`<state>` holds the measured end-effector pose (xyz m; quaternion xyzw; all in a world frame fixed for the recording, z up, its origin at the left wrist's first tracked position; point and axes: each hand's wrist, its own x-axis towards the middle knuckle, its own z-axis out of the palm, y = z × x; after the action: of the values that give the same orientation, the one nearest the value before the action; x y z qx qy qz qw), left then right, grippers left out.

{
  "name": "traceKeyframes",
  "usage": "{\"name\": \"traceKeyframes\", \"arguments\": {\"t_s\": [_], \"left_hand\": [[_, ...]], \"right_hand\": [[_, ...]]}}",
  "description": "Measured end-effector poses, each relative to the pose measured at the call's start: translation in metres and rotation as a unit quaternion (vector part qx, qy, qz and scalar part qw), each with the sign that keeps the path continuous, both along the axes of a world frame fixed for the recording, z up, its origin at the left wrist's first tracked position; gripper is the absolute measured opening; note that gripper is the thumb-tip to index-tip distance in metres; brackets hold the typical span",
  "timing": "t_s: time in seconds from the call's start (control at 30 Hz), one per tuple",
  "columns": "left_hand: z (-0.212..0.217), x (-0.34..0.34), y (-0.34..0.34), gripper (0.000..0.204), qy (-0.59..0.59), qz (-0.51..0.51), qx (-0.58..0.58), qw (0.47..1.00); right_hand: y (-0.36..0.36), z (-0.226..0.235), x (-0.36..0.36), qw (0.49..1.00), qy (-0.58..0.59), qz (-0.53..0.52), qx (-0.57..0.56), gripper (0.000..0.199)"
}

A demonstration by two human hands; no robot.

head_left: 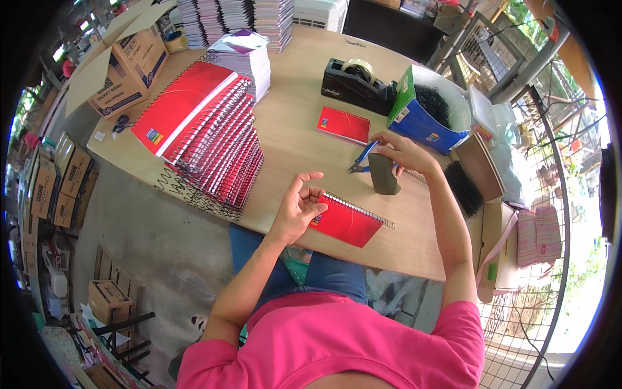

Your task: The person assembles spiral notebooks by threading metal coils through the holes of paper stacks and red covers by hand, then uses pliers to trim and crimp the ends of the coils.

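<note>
A small red notebook lies near the table's front edge, with a wire coil along its far side that sticks out past the right end. My left hand grips its left end, thumb on the cover and index finger raised. Blue-handled pliers slant above the notebook, jaws toward the left. The fingers of my right hand are closed at the handle end. Beneath that hand stands a dark olive curved piece, whose kind I cannot make out. Another red notebook lies farther back.
Coil-bound red notebooks are piled at the left, beside an open carton. A black tape dispenser stands at the back. To the right are a blue-green box of black coils and an open cardboard box.
</note>
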<state>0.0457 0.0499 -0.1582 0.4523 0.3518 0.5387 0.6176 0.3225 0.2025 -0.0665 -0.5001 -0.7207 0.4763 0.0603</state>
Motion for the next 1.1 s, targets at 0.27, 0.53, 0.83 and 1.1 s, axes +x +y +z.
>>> {"name": "traceKeyframes", "arguments": {"t_s": [0.27,0.53,0.83,1.1], "left_hand": [[0.012,-0.019,-0.005,0.062,-0.014,0.026,-0.010,1.000],[0.019,-0.022,0.012,0.066,-0.005,0.026,0.002,1.000],[0.025,-0.017,0.011,0.067,0.007,0.030,0.002,1.000],[0.034,-0.015,0.009,0.068,0.029,0.038,-0.010,0.999]], "right_hand": [[0.013,-0.056,0.010,0.872,-0.174,0.180,0.421,0.061],[-0.008,-0.050,0.007,0.857,-0.080,0.091,0.500,0.054],[-0.081,0.045,-0.058,0.713,-0.095,0.192,0.668,0.060],[-0.083,0.050,-0.070,0.643,-0.119,0.269,0.707,0.042]]}}
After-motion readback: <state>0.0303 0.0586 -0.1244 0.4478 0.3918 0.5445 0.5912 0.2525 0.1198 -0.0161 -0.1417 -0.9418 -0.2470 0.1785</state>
